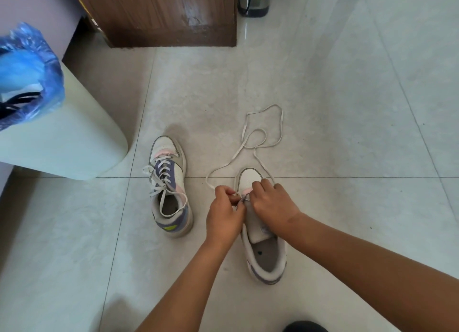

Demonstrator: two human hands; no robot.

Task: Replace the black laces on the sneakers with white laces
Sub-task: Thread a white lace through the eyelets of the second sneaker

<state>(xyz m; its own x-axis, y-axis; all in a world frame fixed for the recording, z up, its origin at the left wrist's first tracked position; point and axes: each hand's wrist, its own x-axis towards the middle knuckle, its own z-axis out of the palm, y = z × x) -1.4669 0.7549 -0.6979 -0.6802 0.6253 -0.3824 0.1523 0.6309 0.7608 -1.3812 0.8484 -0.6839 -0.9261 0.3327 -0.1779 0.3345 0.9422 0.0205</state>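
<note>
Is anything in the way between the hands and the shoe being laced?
Nothing visible. The left hand and right hand are already at the right sneaker, pinching the white lace near its front eyelets.

We find even, bright daylight; soft shadows beside the sneakers (171, 187); mild glare on the tiled floor (246, 31); wide-angle bending at edges.

1. You are in a home, on a floor of large glossy pale marble-look tiles (347, 95) with thin dark grout lines.
2. Ahead of you stands a brown wood-veneer cabinet (161, 13), its lower panel scuffed and worn.
3. At your left stands a pale green rounded plastic bin (74, 142) lined with a crumpled blue plastic bag (27, 65).
4. Worn white, purple and pink sneakers (170, 187) sit on the bare tiles, as in a domestic room.
</note>
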